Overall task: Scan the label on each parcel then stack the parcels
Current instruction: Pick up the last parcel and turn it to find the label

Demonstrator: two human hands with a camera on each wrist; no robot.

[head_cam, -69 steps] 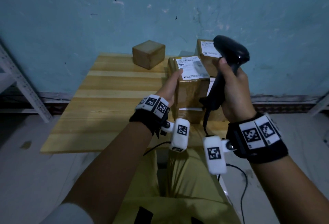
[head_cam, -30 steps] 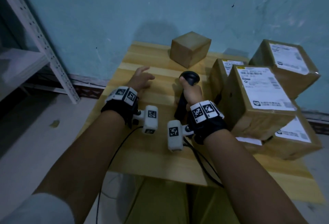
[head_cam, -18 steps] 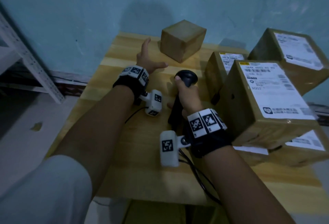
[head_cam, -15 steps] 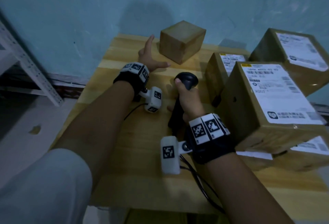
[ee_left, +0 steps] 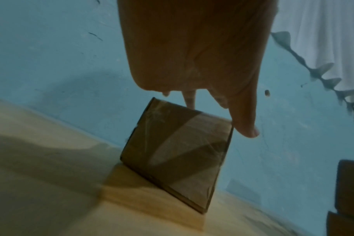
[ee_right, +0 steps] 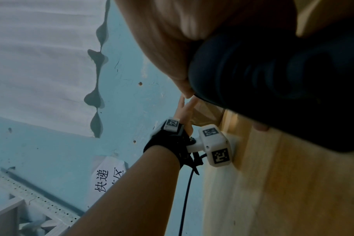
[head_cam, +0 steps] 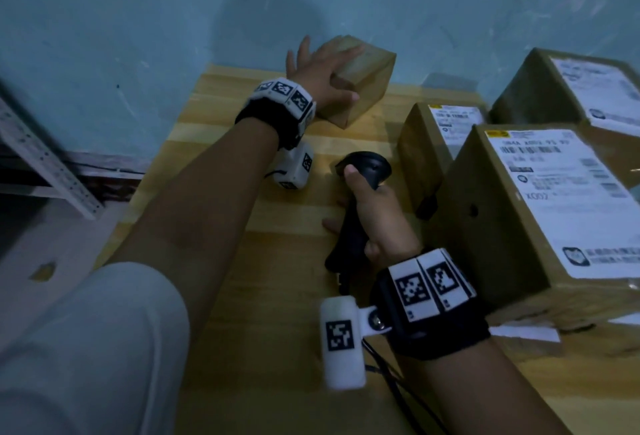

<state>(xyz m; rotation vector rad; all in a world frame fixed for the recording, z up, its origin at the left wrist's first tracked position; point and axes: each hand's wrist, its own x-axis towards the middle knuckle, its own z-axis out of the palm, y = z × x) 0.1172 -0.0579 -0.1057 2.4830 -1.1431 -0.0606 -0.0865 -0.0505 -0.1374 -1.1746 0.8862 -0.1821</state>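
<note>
A small plain brown parcel (head_cam: 370,74) stands at the far edge of the wooden table (head_cam: 277,296), tipped up on one edge (ee_left: 178,153). My left hand (head_cam: 329,78) grips it, fingers over the top and thumb on the near side. No label shows on it. My right hand (head_cam: 363,206) holds the black scanner (head_cam: 369,168) by its handle, upright over the middle of the table, thumb on its head. The scanner (ee_right: 273,79) fills the right wrist view.
Labelled parcels are stacked on the table's right: a large one (head_cam: 540,220) on top in front, one (head_cam: 436,137) behind it, another (head_cam: 571,92) at the back. The scanner cable (head_cam: 398,382) trails off the front edge. A metal shelf (head_cam: 45,164) stands left; a blue wall is behind.
My left hand has reached forward from the bare table and taken hold of the small parcel, tipping it. The right hand has lowered the scanner from the stack and holds it over the table.
</note>
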